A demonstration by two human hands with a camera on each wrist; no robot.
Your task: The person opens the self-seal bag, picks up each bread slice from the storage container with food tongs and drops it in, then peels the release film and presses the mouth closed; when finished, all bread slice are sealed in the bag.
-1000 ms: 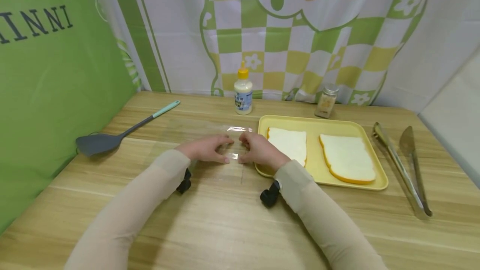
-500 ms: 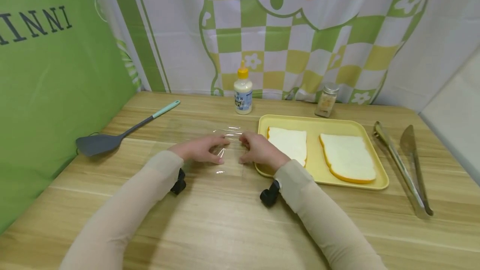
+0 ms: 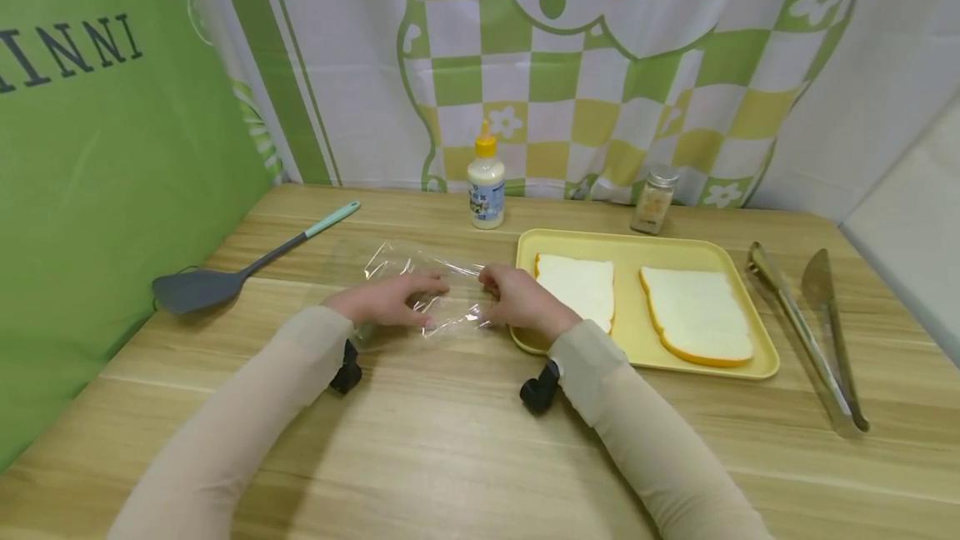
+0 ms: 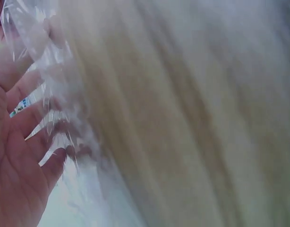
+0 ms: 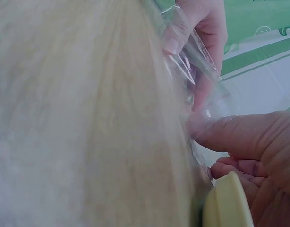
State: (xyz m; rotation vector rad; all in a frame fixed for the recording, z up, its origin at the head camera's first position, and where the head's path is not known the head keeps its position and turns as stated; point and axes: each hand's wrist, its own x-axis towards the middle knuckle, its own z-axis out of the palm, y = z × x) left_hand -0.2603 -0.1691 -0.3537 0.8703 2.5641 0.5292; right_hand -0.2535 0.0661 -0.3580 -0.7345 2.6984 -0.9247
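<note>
Clear plastic film (image 3: 457,307), thin and wrinkled with bright glints, stretches between my two hands, close over the wooden table (image 3: 420,457). My left hand (image 3: 393,298) has its thumb and fingers spread apart. In the left wrist view its extended fingers (image 4: 29,118) reach behind the film, their tips showing blurred through it. On the other side, my right hand (image 3: 521,298) holds the film's right edge beside the tray; in the right wrist view its thumb (image 5: 234,135) lies against the film (image 5: 183,71), with the other fingers curled behind.
A yellow tray (image 3: 630,340) with two bread slices (image 3: 577,290) adjoins my right hand. Tongs (image 3: 795,315) and a metal utensil (image 3: 825,307) lie right of it. Behind stand a yellow-capped bottle (image 3: 486,190) and a seasoning jar (image 3: 654,202). A turner (image 3: 217,286) lies left.
My left hand has shifted left, away from my right hand, which has stayed in place. The film, flatter before, now looks raised and more wrinkled between them.
</note>
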